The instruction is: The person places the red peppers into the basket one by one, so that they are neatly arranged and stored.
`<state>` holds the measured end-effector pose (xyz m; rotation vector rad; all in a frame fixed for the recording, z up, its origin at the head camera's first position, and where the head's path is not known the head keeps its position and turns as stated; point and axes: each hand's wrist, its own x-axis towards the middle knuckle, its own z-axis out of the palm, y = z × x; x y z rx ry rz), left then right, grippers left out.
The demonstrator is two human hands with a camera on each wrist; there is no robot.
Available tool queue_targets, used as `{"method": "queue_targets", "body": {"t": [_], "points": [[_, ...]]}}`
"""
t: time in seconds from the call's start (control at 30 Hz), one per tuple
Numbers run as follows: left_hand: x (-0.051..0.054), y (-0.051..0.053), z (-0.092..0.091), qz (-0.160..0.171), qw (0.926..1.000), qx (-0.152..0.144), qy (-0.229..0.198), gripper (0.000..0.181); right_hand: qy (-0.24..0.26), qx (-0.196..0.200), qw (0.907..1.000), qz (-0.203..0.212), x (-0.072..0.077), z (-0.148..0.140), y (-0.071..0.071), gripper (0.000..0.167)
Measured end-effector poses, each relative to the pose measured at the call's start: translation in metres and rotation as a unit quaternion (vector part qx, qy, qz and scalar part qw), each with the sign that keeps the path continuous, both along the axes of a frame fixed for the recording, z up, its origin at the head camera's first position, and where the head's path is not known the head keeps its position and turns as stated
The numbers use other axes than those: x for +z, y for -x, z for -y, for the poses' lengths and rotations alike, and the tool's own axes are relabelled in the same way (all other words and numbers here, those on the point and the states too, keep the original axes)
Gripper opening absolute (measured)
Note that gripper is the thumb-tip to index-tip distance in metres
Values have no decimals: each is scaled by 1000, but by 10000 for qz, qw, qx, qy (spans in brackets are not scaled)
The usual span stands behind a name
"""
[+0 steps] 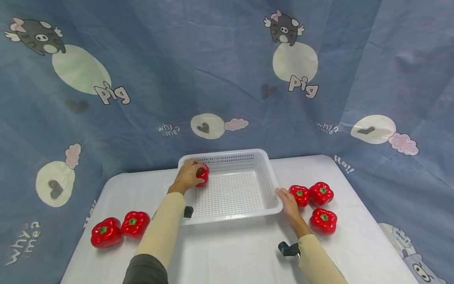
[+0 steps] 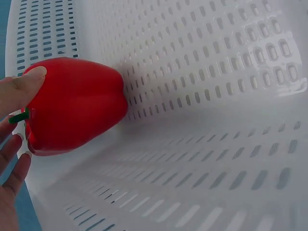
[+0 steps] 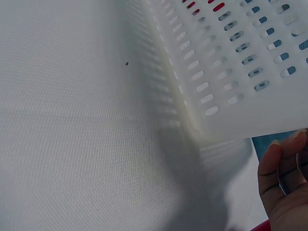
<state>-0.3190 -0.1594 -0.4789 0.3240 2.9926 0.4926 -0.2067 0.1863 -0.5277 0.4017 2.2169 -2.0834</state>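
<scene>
A white perforated basket [image 1: 230, 217] stands at the middle of the table's far side. Inside its left end, my left hand [image 1: 186, 176] holds a red bell pepper [image 1: 202, 176]. The left wrist view shows the thumb on top of this pepper [image 2: 77, 103] and the fingers by its green stem, near the basket's end wall [image 2: 45, 29]. My right hand [image 1: 289, 203] is at the basket's right rim, fingers bent at the edge. In the right wrist view that hand [image 3: 286, 178] is beside the basket's corner [image 3: 231, 122]; whether it grips the rim is unclear.
Two red peppers [image 1: 106, 232] [image 1: 135, 224] lie left of the basket, beside my left forearm. Three more [image 1: 299, 195] [image 1: 320, 193] [image 1: 323, 221] lie close to the right hand. A blue printed cloth [image 1: 227, 79] hangs behind the white table [image 1: 227, 252].
</scene>
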Motion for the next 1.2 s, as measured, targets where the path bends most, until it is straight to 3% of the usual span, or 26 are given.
{"method": "queue_targets", "body": {"t": [0.2,0.33,0.63,1.0,1.2], "points": [[6,-4,2,62,9998,125,-151,52,-160,-51,9998,-95,-11,-2,2,32],[12,-14,9,63,9981,223,-577,53,-121,-15,9999,-112,-12,-1,1,32],[26,-35,23,-61,9895,-12,-1446,48,-149,-13,9998,-119,-10,-1,0,36],[51,-61,39,227,9806,290,-1923,54,-134,40,9997,-181,-11,0,2,36],[52,-78,55,143,9758,471,-2133,56,-240,118,9996,-90,-11,-2,0,36]]}}
